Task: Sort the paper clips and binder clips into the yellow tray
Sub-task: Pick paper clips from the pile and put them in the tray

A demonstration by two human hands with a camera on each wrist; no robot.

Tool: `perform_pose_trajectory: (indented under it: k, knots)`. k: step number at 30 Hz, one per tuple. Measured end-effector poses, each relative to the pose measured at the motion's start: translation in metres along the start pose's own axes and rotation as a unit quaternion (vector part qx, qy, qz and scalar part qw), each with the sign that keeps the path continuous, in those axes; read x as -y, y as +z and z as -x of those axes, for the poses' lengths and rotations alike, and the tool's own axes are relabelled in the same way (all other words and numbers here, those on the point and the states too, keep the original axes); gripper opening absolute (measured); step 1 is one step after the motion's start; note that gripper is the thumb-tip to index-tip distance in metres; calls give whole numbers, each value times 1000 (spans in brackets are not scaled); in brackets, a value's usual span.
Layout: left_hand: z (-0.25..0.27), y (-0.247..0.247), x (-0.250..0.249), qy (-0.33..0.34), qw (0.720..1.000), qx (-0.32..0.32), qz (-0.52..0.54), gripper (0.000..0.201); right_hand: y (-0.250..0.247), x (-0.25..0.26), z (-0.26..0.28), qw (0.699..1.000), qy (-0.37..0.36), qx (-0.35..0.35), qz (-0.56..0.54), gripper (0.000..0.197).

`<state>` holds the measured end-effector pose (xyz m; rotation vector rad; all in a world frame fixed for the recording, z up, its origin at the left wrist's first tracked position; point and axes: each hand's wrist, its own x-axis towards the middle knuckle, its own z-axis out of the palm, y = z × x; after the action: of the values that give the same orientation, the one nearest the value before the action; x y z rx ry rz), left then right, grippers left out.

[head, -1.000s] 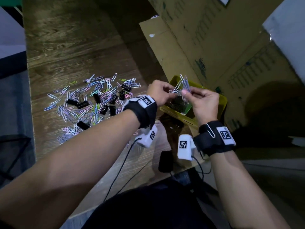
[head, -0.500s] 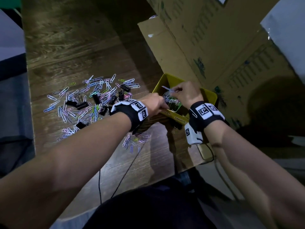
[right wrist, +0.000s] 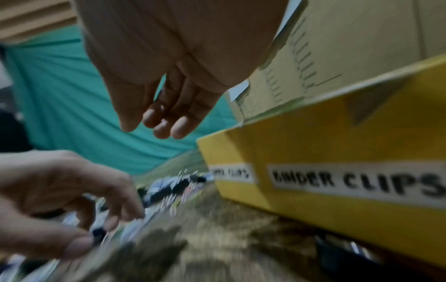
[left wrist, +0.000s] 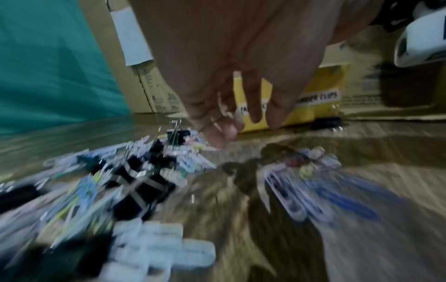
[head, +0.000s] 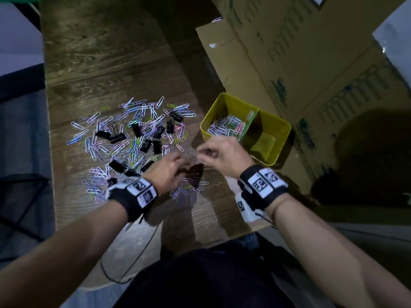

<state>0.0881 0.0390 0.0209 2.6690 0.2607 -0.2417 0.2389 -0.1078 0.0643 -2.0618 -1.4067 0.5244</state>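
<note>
The yellow tray (head: 270,138) sits at about 2 o'clock on the wooden desk (head: 115,63), close against the cardboard boxes (head: 289,70) that wall off the desk's right side, so the free room lies to the left and toward the far edge, where bare grained wood runs up to 12 o'clock. The tray is a smooth rectangular bin with rounded corners and a divider; its left compartment holds a heap of pastel wire paper clips (head: 226,127), while the right one appears to hold none, though shadow hides its floor. Labels on its front wall read, in the right wrist view, roughly "BINDER CLIPS" (right wrist: 357,181). The loose pile (head: 133,138) spreads from 9 to 11 o'clock: thin looped paper clips in lilac, blue, green and white mixed with boxy black binder clips (head: 115,137). A smaller scatter (head: 191,185) lies near the desk's front edge at 6 o'clock. The left hand (head: 166,172) hovers over this scatter, fingers (left wrist: 217,131) curved downward and grasping nothing visible. The right hand (head: 222,156) hangs just beside the tray's near wall, fingers (right wrist: 164,122) loosely curled and released, empty.
</note>
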Motion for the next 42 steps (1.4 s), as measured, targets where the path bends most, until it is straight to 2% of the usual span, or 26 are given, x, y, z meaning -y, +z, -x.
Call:
perform_pose_trajectory:
  k: [2, 5, 7, 10, 13, 16, 19, 21, 23, 27, 29, 33, 37, 42]
  knots:
    - [22, 16, 3, -77, 996, 43, -4, 50, 23, 2, 11, 994, 5, 105, 35, 27]
    - [42, 37, -2, -144, 986, 56, 55, 64, 55, -5, 26, 973, 56, 202, 92, 61]
    - [44, 49, -7, -177, 977, 44, 111, 63, 73, -6, 32, 963, 90, 220, 125, 83]
    - [38, 58, -17, -213, 962, 5, 170, 66, 92, 2, 36, 961, 117, 203, 146, 105]
    - [34, 55, -18, -225, 954, 4, 201, 71, 103, 8, 35, 960, 140, 195, 144, 98]
    - [35, 52, -7, -140, 982, -13, 126, 67, 103, 8, 32, 962, 148, 200, 118, 76]
    - [33, 47, -2, -66, 996, 59, 23, 70, 101, 6, 31, 965, 129, 203, 100, 55]
    - [28, 41, -3, -48, 993, 107, -16, 65, 100, 3, 32, 970, 142, 188, 64, 40]
    - [25, 38, -1, -34, 991, 125, -34, 59, 98, 0, 31, 969, 155, 186, 41, 34]
    - [23, 38, -2, -19, 991, 128, -37, 45, 93, -3, 31, 972, 138, 185, 32, 34]
    - [23, 36, 0, -9, 992, 124, -29, 43, 91, -5, 34, 977, 120, 173, 36, 42]
    - [28, 31, 9, 12, 991, 132, 32, 54, 88, -6, 40, 971, 106, 193, 98, 70]
    - [33, 35, 12, -2, 989, 145, 18, 71, 97, 4, 43, 964, 132, 203, 112, 88]
    - [31, 40, 1, -39, 992, 120, 31, 51, 103, 12, 40, 962, 131, 204, 128, 74]
